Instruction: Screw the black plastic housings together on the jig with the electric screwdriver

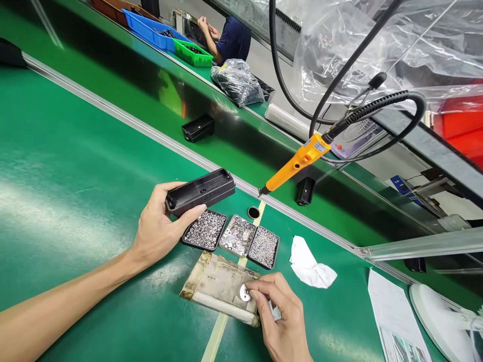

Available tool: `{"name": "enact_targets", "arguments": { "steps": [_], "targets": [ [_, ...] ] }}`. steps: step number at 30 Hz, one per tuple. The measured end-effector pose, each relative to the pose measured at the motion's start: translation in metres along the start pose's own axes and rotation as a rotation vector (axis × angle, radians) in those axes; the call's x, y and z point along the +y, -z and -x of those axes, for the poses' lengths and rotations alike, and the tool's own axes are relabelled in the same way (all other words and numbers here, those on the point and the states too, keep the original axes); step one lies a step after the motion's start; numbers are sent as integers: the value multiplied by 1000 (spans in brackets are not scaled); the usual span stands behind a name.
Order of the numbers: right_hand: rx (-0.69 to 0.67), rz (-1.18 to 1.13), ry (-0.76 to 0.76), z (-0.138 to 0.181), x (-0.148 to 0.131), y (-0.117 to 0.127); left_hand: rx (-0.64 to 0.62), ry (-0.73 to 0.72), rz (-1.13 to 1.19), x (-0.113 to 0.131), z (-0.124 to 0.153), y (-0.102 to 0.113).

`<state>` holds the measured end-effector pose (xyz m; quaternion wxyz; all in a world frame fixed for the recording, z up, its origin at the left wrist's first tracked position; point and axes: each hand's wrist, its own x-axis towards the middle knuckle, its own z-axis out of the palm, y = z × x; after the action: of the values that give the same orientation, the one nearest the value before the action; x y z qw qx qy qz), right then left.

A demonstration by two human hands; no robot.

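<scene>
Fingers of the left hand [158, 229] clamp a black casing [199, 191] above the screw trays [234, 236], while the right hand [281, 314] pinches a small washer [245, 292] just below them.

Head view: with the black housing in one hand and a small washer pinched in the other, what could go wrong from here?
1. The washer is pinched only at the right hand's fingertips; it might slip onto the worn pad.
2. The left hand holds the black housing over three open trays of small parts; lowering it could scatter them.
3. The hanging orange screwdriver could be bumped.
</scene>
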<state>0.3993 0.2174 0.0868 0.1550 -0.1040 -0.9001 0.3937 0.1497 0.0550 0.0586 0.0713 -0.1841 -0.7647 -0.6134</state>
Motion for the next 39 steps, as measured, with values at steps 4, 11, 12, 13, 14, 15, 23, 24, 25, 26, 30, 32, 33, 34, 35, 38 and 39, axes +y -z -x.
{"name": "enact_targets", "arguments": {
  "steps": [4,11,12,13,14,15,23,24,25,26,30,32,33,34,35,38,39],
  "targets": [
    [-13,30,33,3,-1,1,-13,10,14,4,1,1],
    [111,7,123,1,4,-2,-56,16,52,8,6,2],
    [162,1,116,-2,4,-2,-75,29,68,10,8,2],
    [211,-5,106,-4,3,-4,-97,47,91,12,9,3],
    [254,-12,100,-7,1,-6,-120,65,121,15,11,3],
    [285,-21,107,-10,-3,-9,-143,82,153,18,13,3],
    [300,-352,-224,-33,-49,-55,-276,-135,141,49,58,-7],
    [295,-462,-257,-37,-51,-56,-331,-221,132,51,63,-7],
    [290,-560,-274,-40,-53,-54,-406,-308,129,53,66,-6],
    [290,-634,-284,-42,-54,-49,-488,-383,131,55,67,-4],
    [216,-779,-311,-44,-55,-7,-628,-417,186,65,53,5],
    [49,-875,-311,-41,-56,13,-675,-298,240,71,41,8],
    [-38,-916,-323,-39,-57,21,-740,-229,268,74,36,8],
    [-107,-937,-350,-37,-58,26,-814,-161,295,77,32,8],
    [-145,-932,-384,-35,-57,30,-879,-100,320,80,30,7],
    [-134,-827,-354,-28,-49,38,-900,5,365,85,30,1],
    [-121,-766,-292,-25,-44,39,-876,19,356,86,32,0]
  ]
}}
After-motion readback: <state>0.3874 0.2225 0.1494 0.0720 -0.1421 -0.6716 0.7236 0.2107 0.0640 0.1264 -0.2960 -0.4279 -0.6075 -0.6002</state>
